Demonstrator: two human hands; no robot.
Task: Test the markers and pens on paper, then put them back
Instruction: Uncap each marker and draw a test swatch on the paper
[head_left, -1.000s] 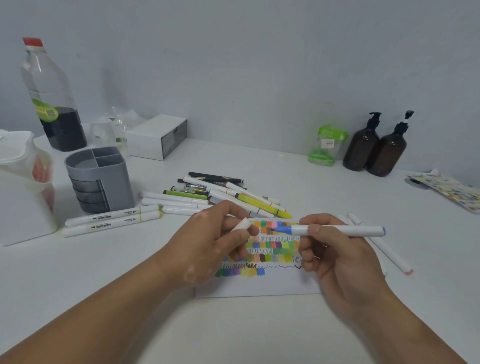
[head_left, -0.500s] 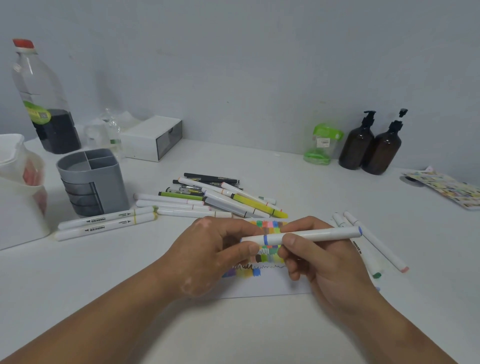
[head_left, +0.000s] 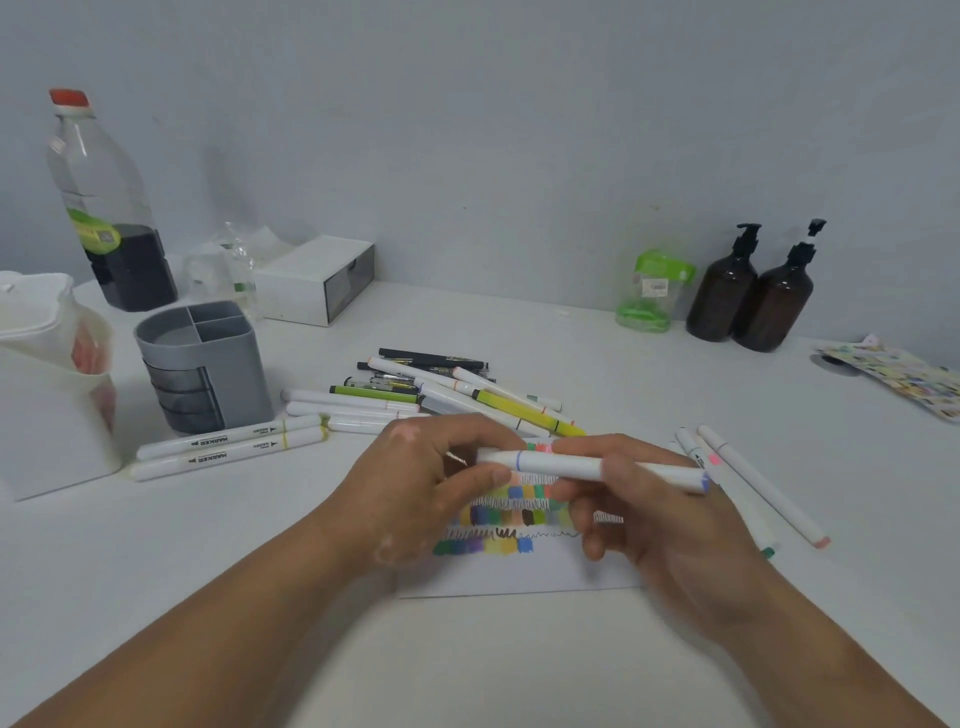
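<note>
We hold one white marker (head_left: 545, 462) with both hands close together. Our left hand (head_left: 415, 483) pinches its end and our right hand (head_left: 660, 525) wraps its middle, above the colored paper (head_left: 519, 571). More markers (head_left: 441, 384) lie behind our hands.
</note>
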